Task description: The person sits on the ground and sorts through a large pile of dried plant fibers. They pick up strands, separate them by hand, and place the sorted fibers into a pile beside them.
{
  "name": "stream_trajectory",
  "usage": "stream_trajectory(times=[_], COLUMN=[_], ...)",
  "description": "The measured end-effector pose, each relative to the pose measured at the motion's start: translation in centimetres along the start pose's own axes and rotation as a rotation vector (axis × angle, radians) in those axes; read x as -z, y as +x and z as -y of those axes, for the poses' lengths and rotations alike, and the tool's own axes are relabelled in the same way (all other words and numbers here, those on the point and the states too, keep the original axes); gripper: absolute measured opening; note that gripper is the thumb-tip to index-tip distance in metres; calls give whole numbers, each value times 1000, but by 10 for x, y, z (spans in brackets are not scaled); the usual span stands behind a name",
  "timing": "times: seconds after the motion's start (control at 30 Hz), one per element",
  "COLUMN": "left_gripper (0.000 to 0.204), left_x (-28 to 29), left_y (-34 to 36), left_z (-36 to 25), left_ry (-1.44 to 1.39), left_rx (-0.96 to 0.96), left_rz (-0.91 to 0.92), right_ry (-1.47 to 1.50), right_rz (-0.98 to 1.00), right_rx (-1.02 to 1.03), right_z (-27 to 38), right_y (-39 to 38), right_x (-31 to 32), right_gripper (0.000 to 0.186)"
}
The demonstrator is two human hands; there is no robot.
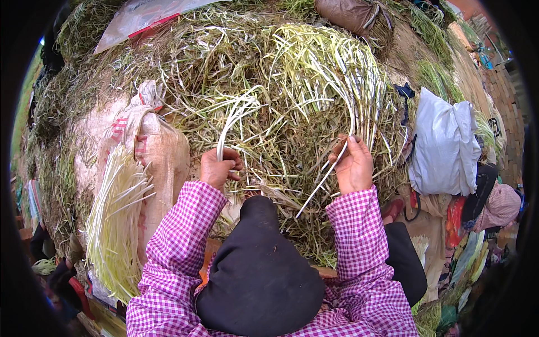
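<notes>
My left hand point(220, 168) is closed around a few long, pale leafy stalks point(234, 117), which rise from the fist and bend over to the right at their tops. Between the thumb and fingers of my right hand point(355, 163) is a single pale stalk point(312, 197). Its lower end hangs down and left, while its upper part runs up to a spread of similar stalks point(325, 56). That loose yellow-green spread lies on the heap beyond my right hand. At my left, a neat bundle of pale stalks point(119, 216) rests against a woven sack point(163, 151).
Withered leaves and stems form a wide heap point(185, 62) in front of me. A white plastic sack point(443, 143) stands at the right, with clothing point(498, 206) beside it. At the far edge lie a clear plastic sheet point(143, 22) and a brown bag point(348, 12).
</notes>
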State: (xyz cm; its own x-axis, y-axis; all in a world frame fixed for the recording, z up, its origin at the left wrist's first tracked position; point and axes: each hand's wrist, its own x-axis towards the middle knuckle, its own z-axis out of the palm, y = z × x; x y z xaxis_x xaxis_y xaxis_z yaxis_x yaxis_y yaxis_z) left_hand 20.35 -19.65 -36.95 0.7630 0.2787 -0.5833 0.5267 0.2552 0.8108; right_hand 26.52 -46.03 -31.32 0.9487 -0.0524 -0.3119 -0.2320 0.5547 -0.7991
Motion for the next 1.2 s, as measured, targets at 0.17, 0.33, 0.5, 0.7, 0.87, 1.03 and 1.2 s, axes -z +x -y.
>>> stream_trajectory(times=[0.17, 0.33, 0.5, 0.7, 0.87, 1.03, 1.2], left_gripper=[21, 28, 19, 13, 15, 12, 27], left_x=[-9, -58, -55, -38, -35, -56, -42], left_y=[-17, -45, -49, -30, -19, -34, -67], left_z=[-3, -30, -27, -32, -32, -14, -14], left_ry=[-207, -311, -318, -614, -659, -606, -599], left_rx=[50, 52, 119, -58, -148, -116, 106], left_rz=[193, 607, 650, 352, 232, 115, 406], right_ry=[156, 159, -401, -1237, -1078, -587, -862], right_rz=[-25, 165, 281, 355, 155, 522, 684], right_rx=[-31, -41, 60, 330, -140, -264, -51], right_z=[3, -20, -26, -41, -48, -55, -66], right_y=[7, 0, -9, -20, -32, -64, -89], right_x=[-2, -54, -71, -11, 29, -23, -28], right_gripper=[7, 7, 5, 6, 22, 50, 23])
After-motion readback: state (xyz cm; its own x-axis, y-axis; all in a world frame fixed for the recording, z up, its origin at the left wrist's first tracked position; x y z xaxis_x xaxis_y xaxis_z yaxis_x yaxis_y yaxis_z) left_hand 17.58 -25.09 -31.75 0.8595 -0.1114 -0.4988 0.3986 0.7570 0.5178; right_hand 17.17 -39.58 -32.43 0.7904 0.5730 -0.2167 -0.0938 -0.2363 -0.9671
